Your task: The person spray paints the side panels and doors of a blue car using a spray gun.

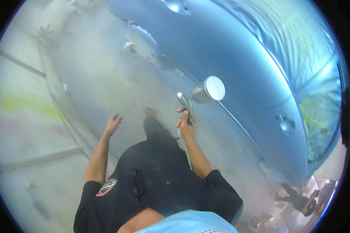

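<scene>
My right hand [187, 126] is closed around the handle of a metal spray gun [186, 105], with a finger at its trigger side. The gun's round cup [214, 88], metal with a pale lid, sits close to the lower side of a blue-grey car body [237, 66]. I cannot tell how far the nozzle is from the panel. My left hand [113, 124] hangs out to the left, loosely open and holding nothing. Pale haze drifts between the hands and the car.
Shiny masking film [291, 42] covers the car's upper part, and a wheel [144, 42] shows low at its far end. Door handles [287, 123] stick out. A pale wall [23, 128] stands on the left. Another person [301, 202] is at the lower right among boxes.
</scene>
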Motion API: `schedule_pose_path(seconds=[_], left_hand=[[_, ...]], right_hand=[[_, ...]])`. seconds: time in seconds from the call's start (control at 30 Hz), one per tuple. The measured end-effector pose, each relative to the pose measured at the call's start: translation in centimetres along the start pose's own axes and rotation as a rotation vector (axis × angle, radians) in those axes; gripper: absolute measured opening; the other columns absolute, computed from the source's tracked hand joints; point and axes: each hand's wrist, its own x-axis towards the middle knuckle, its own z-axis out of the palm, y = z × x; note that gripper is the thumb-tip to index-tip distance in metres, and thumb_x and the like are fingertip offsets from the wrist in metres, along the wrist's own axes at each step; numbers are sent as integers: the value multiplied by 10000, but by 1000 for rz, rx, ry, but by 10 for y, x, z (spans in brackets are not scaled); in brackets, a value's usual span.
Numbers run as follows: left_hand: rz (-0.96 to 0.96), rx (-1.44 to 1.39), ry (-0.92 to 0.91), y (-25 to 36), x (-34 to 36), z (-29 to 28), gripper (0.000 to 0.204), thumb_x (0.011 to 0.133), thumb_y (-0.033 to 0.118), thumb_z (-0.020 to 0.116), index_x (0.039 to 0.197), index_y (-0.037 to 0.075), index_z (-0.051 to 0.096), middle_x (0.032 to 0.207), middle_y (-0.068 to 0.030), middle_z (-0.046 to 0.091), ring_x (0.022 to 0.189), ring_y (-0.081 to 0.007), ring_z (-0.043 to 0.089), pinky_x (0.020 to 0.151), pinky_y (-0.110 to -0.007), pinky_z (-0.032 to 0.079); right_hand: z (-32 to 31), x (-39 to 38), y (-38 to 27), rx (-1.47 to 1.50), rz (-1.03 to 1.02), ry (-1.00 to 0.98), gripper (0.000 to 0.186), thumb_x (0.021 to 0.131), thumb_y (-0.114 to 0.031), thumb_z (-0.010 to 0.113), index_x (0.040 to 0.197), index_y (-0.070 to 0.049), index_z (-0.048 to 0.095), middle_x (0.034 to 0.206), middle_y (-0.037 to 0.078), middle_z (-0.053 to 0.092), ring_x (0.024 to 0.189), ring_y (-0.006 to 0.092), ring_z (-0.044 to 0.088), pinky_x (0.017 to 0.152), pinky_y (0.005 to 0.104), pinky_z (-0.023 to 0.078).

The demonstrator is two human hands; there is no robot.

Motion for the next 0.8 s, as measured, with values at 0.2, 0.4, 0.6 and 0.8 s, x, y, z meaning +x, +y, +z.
schedule_pose_path(seconds=[0.2, 0.4, 0.6, 0.8], left_hand=[[161, 391, -283, 37, 117, -20, 521, 980, 405, 590, 1304, -3, 606, 1126, -186, 712, 1004, -236, 688, 878, -367, 526], [198, 585, -691, 41, 209, -44, 587, 933, 517, 584, 1267, 38, 653, 1189, -210, 692, 1158, -353, 633, 999, -402, 476], [339, 510, -1130, 95, 336, -105, 677, 940, 575, 550, 1310, 11, 610, 1303, -212, 634, 1210, -344, 602, 1017, -420, 460], [752, 541, -1582, 140, 442, -171, 707, 942, 612, 527, 1325, 22, 597, 1324, -190, 617, 1211, -336, 595, 1024, -432, 449]], right_hand=[[120, 70, 36, -26, 0, -5, 342, 1010, -303, 601, 1154, 5, 638, 891, 66, 694, 455, 76, 525, 417, 240, 400], [230, 120, 46, -125, 7, -13, 380, 1057, -330, 490, 1135, 20, 613, 970, 69, 699, 478, 96, 563, 415, 242, 426], [362, 163, 43, -189, 319, 166, 497, 1074, -420, 388, 1233, 15, 567, 1125, 108, 696, 494, 134, 585, 436, 257, 444], [515, 195, 45, 47, 139, 455, 610, 1073, -511, 259, 1348, -11, 473, 1183, 152, 662, 480, 172, 568, 430, 261, 440]])
